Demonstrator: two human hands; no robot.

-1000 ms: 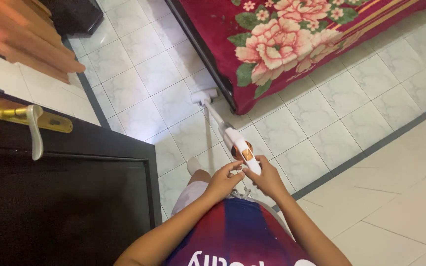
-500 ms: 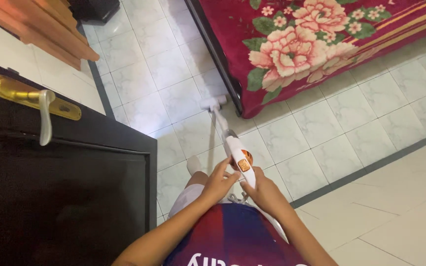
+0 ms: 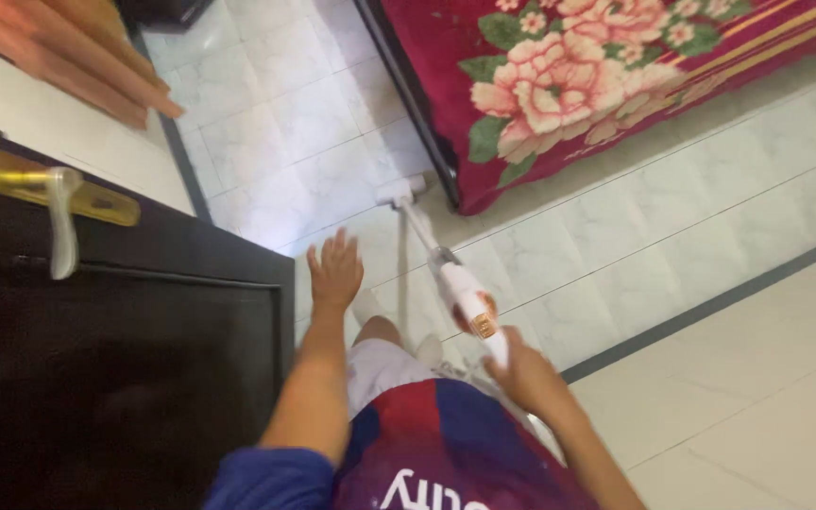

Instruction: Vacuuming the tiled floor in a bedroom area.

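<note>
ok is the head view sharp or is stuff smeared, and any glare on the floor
Head view: motion-blurred throughout; the left hand and the tile seams look smeared, the bedspread flowers soft. A bright washed-out patch on the floor near the vacuum head hides the tile pattern there. The right hand on the vacuum handle is soft too.

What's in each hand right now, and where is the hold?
The right hand holds the white stick vacuum by its handle at the top end. The left hand is open in the air and holds nothing.
</note>
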